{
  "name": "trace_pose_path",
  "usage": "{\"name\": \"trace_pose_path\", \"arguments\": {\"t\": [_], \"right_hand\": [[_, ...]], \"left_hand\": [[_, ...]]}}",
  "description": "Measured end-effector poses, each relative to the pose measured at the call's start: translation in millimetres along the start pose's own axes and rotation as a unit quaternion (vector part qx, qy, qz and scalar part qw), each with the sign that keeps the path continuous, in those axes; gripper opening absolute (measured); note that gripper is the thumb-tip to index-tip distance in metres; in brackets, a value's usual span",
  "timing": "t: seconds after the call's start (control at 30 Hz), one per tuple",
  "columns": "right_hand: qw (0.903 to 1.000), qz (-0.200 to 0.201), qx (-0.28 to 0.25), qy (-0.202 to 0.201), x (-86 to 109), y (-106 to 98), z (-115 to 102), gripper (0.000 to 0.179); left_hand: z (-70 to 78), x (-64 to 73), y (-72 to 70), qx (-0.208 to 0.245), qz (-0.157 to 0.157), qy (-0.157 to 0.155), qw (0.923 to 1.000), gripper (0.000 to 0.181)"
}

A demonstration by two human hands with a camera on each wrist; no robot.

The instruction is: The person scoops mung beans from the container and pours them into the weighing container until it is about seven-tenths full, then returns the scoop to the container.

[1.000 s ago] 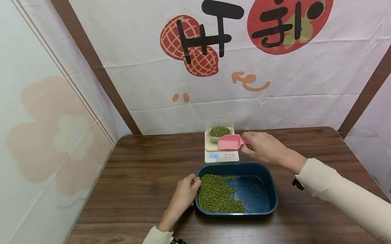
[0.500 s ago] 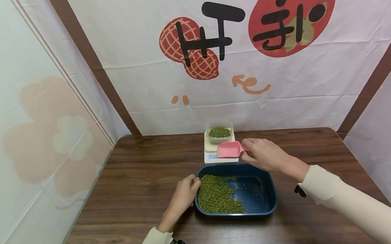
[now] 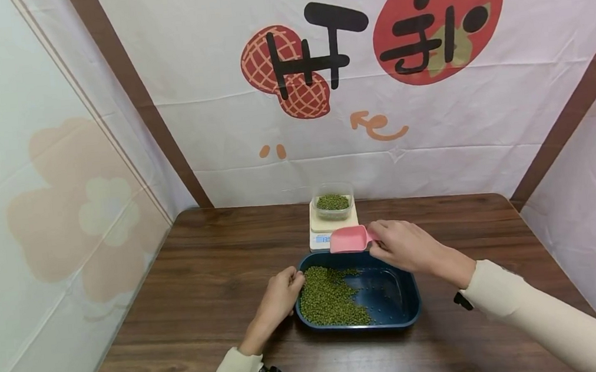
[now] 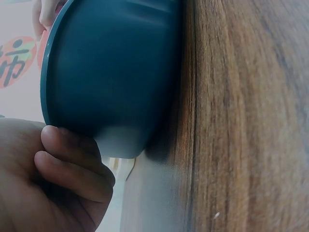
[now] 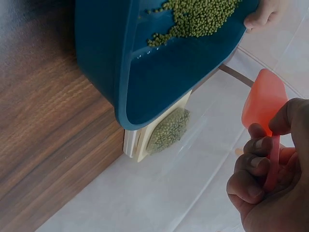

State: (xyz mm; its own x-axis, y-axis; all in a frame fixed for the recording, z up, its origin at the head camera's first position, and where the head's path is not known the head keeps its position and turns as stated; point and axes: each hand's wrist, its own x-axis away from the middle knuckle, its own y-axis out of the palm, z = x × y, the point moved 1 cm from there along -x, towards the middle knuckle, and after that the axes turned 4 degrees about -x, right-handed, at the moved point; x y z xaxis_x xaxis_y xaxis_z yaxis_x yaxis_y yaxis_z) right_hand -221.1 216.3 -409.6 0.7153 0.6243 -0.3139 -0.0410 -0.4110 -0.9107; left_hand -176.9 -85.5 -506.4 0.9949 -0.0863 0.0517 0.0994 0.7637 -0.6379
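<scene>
My right hand (image 3: 409, 248) grips the handle of a pink scoop (image 3: 348, 239), held above the far rim of a dark blue tub (image 3: 360, 326). No beans show in the scoop. Green mung beans (image 3: 332, 301) lie mostly in the tub's left half. At the tub's left rim, my left hand (image 3: 281, 294) holds on with curled fingers, also seen as fingers (image 4: 72, 169) against the tub wall (image 4: 111, 72) in the left wrist view. Behind the tub, a clear plastic container (image 3: 334, 211) with more mung beans stands on a white kitchen scale (image 3: 319, 226), its display partly covered by the scoop.
Everything stands on a dark wood-grain table (image 3: 218, 311). A white printed cloth (image 3: 432, 133) hangs along the table's far edge, and pale panels flank the table on both sides.
The right hand has brought the scoop back from beside the clear container, over the scale display, to the tub's far rim. The left hand stays on the tub.
</scene>
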Motion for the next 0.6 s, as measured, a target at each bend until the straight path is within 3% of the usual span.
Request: {"name": "trace_pose_path", "arguments": {"t": [0.6], "right_hand": [[0.9997,-0.003,0.024,0.007,15.3,-3.8,6.7,0.006]], "left_hand": [[-0.7,-7.5,-0.8,0.004,0.003,-0.002,1.0,0.036]]}}
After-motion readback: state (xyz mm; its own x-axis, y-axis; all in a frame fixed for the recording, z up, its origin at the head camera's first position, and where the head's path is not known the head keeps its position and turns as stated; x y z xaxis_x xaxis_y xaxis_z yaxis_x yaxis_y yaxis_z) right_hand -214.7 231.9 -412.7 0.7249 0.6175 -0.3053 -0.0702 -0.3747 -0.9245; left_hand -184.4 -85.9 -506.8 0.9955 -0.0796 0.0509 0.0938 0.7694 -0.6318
